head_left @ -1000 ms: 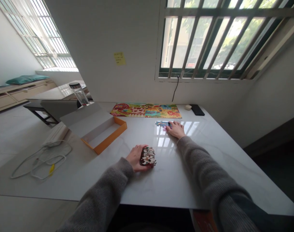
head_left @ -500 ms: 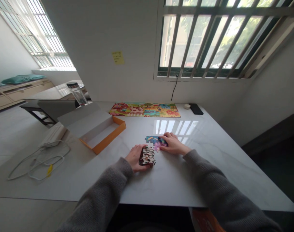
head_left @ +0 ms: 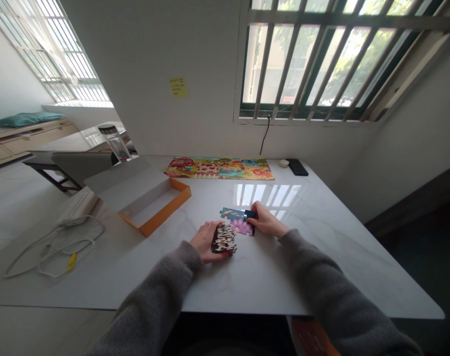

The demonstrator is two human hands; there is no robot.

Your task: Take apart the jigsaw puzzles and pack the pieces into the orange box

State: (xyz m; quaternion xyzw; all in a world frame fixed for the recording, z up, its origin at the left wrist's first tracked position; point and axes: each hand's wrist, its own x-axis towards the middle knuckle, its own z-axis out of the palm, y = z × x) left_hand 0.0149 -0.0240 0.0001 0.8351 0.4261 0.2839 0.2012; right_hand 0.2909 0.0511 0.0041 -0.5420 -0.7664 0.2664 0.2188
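My left hand is wrapped round a thick stack of jigsaw pieces, held with their edges toward me. Just beyond the stack lie a few joined jigsaw pieces, blue at the back and pink nearer me. At their right end, my right hand pinches a dark jigsaw piece between thumb and fingers. That piece overlaps or touches the joined ones; whether it is locked in I cannot tell.
An open orange-sided box stands on the left of the white table. A colourful picture strip lies along the wall. Farther right are a black phone and a small white object. A white cable coils at left.
My right hand has shifted back a little to the right of the joined pieces, uncovering more of the pink part, and the dark piece now shows in its fingers. My left hand keeps its stack.
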